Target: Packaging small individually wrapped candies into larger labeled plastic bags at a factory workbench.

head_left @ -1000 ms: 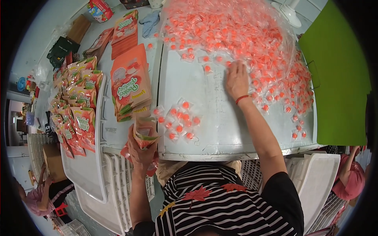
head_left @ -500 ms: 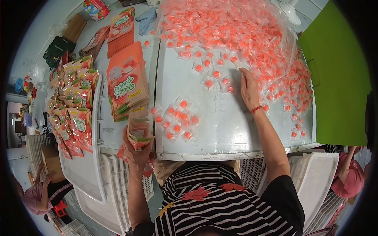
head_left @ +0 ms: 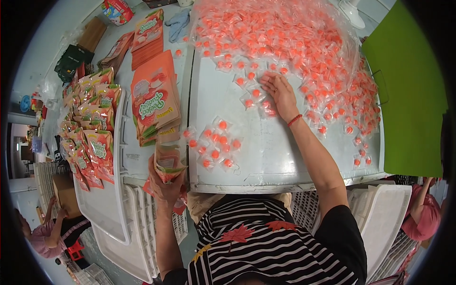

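Observation:
My left hand [head_left: 165, 186] is closed round an open pink candy pouch [head_left: 169, 160], held mouth up at the table's near left edge. My right hand [head_left: 281, 96] is over the white tabletop, fingers stretched leftward and slightly bent, holding nothing I can see. Just left of its fingertips lie several clear-wrapped orange-red candies [head_left: 251, 99]. Another candy [head_left: 270, 108] lies below its palm, partly covered. Between my hands, nearer the pouch, sits a small loose group of the same candies [head_left: 216, 145].
A large candy heap [head_left: 285, 38] spreads across the back and right. Stacked flat pouches [head_left: 154, 97] lie left of the table seam. Filled pouches [head_left: 97, 118] crowd a white tray [head_left: 102, 206] farther left. A green board [head_left: 403, 95] stands right. Two other people are at the sides.
My right hand has moved left from the heap's edge toward the scattered candies, its fingers spreading. The left hand keeps hold of the pouch, nearly still.

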A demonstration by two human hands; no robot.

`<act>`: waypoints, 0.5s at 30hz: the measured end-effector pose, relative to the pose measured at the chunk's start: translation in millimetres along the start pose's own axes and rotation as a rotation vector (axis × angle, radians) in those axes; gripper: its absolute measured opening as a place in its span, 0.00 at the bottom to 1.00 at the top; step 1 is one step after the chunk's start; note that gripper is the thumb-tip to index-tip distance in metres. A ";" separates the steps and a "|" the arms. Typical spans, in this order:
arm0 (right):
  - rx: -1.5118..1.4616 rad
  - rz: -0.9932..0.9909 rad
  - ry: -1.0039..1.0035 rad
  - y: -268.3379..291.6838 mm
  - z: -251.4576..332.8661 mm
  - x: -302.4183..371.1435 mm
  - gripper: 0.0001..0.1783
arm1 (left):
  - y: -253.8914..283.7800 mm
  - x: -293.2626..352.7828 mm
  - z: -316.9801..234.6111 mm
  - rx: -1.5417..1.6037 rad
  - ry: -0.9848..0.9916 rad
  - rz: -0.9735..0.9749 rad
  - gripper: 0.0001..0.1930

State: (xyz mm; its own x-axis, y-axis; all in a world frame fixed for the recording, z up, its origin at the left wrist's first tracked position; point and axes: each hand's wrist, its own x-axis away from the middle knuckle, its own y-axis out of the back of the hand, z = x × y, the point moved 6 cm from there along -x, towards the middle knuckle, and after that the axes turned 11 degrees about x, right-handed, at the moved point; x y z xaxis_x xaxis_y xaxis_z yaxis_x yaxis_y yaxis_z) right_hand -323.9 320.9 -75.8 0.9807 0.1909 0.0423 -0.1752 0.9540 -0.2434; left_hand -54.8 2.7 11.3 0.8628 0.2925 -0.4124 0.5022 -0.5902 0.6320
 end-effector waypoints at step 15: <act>0.318 0.215 0.049 -30.4 12.4 -38.5 0.36 | 0.9 -0.7 -7.7 -0.045 -0.012 0.003 0.47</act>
State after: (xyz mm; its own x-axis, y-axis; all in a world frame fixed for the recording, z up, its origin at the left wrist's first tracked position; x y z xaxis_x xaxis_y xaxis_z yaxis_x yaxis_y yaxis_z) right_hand -357.4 287.5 -58.0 0.9201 0.3908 -0.0256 -0.3882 0.9188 0.0711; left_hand -54.5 7.7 17.3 0.8638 0.2814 -0.4179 0.5017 -0.5569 0.6620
